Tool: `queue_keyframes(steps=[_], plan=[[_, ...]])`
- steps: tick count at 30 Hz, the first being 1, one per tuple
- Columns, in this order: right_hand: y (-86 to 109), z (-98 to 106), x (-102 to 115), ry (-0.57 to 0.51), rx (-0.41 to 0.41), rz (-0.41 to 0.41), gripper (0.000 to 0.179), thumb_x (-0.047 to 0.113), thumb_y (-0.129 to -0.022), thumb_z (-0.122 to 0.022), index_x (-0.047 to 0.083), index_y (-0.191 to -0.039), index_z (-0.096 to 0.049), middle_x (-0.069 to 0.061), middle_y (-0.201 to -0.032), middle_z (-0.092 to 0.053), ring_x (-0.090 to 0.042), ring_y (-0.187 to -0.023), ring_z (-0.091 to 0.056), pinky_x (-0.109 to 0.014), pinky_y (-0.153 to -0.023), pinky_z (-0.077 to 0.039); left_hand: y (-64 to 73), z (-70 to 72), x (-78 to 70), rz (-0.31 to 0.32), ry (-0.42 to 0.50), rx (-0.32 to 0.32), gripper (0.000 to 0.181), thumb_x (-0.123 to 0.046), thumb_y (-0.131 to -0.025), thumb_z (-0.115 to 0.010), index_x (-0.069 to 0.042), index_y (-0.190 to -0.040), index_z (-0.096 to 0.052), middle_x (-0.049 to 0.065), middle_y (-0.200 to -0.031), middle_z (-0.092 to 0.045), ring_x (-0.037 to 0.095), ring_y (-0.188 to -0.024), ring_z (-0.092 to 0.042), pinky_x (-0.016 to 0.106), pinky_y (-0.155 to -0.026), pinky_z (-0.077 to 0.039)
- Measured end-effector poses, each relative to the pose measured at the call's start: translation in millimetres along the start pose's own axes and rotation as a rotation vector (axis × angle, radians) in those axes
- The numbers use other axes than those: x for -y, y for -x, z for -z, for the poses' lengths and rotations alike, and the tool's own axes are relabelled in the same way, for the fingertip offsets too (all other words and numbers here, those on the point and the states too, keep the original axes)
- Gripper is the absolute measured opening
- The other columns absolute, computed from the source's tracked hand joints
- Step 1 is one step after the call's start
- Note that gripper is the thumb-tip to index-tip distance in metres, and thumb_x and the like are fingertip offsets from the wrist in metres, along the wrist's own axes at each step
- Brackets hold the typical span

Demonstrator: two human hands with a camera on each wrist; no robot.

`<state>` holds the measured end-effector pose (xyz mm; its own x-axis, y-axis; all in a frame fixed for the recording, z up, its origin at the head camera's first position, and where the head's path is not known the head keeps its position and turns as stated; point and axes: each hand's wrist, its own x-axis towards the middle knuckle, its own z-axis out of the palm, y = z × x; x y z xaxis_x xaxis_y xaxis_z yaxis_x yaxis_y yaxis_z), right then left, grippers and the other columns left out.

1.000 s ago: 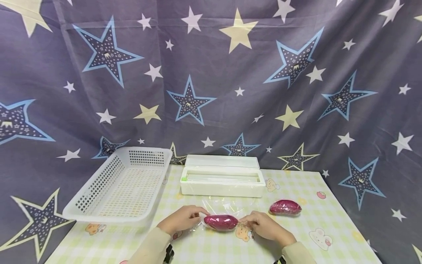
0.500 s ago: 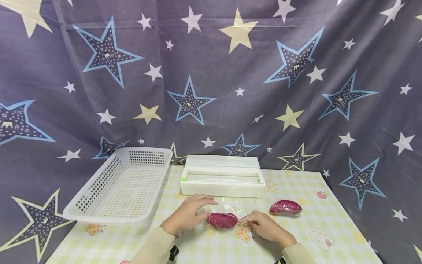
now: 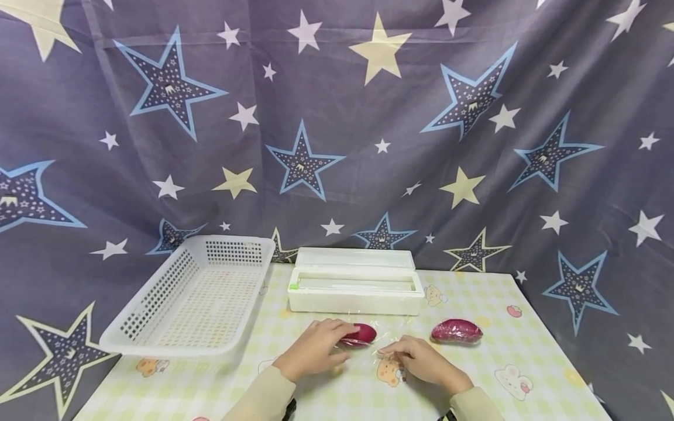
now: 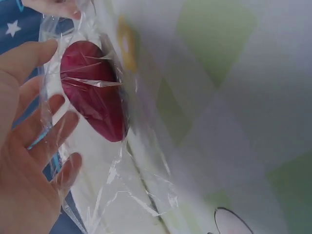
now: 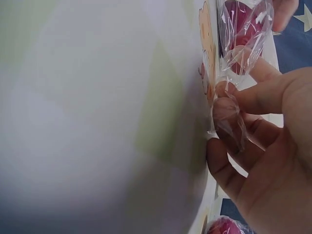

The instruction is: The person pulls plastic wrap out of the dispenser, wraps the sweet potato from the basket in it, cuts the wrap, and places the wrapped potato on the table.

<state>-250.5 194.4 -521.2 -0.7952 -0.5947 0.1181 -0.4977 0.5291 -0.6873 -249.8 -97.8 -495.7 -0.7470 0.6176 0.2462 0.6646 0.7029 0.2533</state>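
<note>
A purple-red sweet potato (image 3: 365, 334) lies in clear plastic wrap (image 4: 112, 180) near the front of the white box. My left hand (image 3: 315, 349) reaches over its left part, fingers loosely spread and partly hiding it. In the left wrist view, those fingers are against the film beside the sweet potato (image 4: 92, 90). Just right of it, my right hand (image 3: 425, 361) pinches a gathered end of the wrap between thumb and fingers, low over the tablecloth. The right wrist view shows the bunched film (image 5: 229, 109) at those fingertips.
Another sweet potato (image 3: 456, 331), wrapped in film, lies on the right. Behind the hands stands a long white wrap box (image 3: 355, 302), its lid (image 3: 355, 258) raised. A white plastic basket (image 3: 174, 351) sits at the left. A starry curtain (image 3: 337, 146) hangs behind the table.
My left hand has let go of the film's left end, spread its fingers and moved right over the sweet potato. The sweet potato has shifted toward the box. My right hand stays in place.
</note>
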Motion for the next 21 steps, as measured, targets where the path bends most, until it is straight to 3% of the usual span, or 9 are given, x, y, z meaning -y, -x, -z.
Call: queue_keyframes(steps=[5,10,14,21], plan=[[-1.1,-1,0,0.005,0.008,-0.032,0.037,-0.008,-0.096,-0.055,0.012,-0.119,-0.075,0.003,-0.083,-0.06,-0.003,-0.072,-0.052,-0.024,-0.066,-0.05,-7.3,-4.8,5.5,0.059,0.062,-0.012,0.054,-0.045,-0.092,-0.071,-0.021,-0.139,-0.06,-0.001,-0.133,-0.06,0.02,-0.124,-0.054,0.045,-0.1,-0.043],[-1.5,-1,1,0.009,0.005,-0.036,0.035,-0.004,-0.098,-0.055,0.015,-0.12,-0.074,0.003,-0.084,-0.06,-0.004,-0.071,-0.051,-0.025,-0.065,-0.048,-11.2,-5.8,7.2,0.087,0.088,0.039,0.061,-0.055,-0.089,-0.07,-0.02,-0.138,-0.061,-0.001,-0.134,-0.06,0.02,-0.124,-0.054,0.043,-0.1,-0.043],[-1.1,0,1,0.025,-0.006,-0.024,0.033,-0.001,-0.1,-0.055,0.015,-0.123,-0.072,0.003,-0.087,-0.062,-0.004,-0.074,-0.052,-0.026,-0.068,-0.048,-12.8,-7.2,8.1,0.085,0.09,0.083,0.059,-0.05,-0.087,-0.074,-0.02,-0.137,-0.062,-0.004,-0.129,-0.064,0.017,-0.117,-0.057,0.039,-0.092,-0.045],[-2.3,0,1,-0.033,-0.025,-0.063,0.03,0.002,-0.101,-0.054,0.009,-0.127,-0.067,-0.001,-0.09,-0.065,-0.005,-0.07,-0.054,-0.026,-0.063,-0.049,-14.2,-9.0,10.3,0.09,0.124,0.078,0.033,-0.034,-0.097,-0.067,-0.022,-0.128,-0.068,-0.006,-0.121,-0.068,0.015,-0.112,-0.06,0.038,-0.086,-0.045]])
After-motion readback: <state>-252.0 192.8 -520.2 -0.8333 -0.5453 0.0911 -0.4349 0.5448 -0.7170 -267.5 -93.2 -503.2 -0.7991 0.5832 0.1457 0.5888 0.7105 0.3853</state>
